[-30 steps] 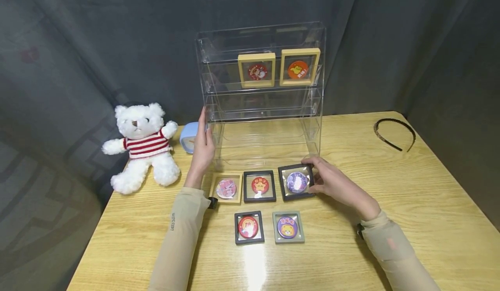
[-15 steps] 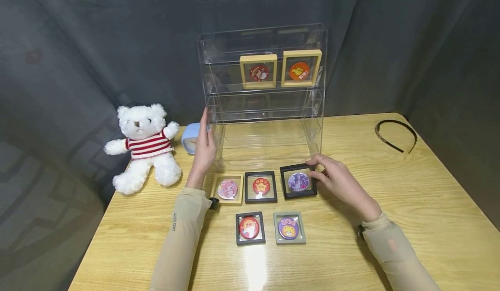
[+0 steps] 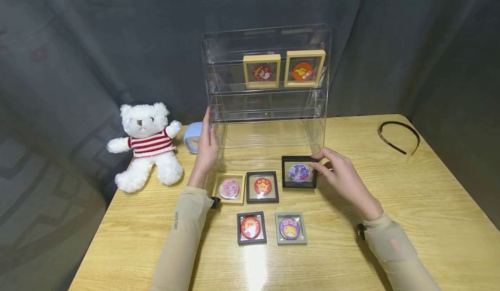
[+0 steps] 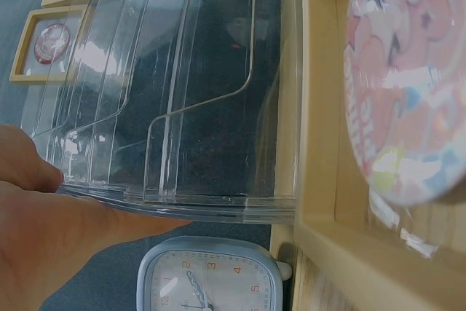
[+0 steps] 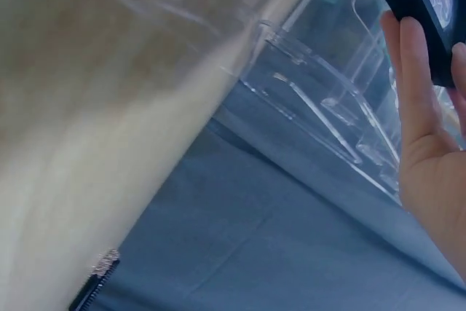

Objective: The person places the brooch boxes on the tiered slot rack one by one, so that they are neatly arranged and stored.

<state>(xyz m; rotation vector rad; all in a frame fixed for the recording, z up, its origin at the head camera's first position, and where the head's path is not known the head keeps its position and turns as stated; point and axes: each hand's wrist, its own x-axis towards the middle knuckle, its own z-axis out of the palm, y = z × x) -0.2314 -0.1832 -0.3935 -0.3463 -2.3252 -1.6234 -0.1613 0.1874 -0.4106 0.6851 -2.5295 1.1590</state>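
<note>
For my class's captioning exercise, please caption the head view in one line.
Left grip touching a clear stand, right grip holding a black-framed purple badge.

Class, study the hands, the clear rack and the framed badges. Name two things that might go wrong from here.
1. The right hand holds the black-framed badge by its right side, so it might tilt or slip.
2. The left hand touches the clear rack on one side; a bump might topple the yellow-framed badges standing on it.
</note>
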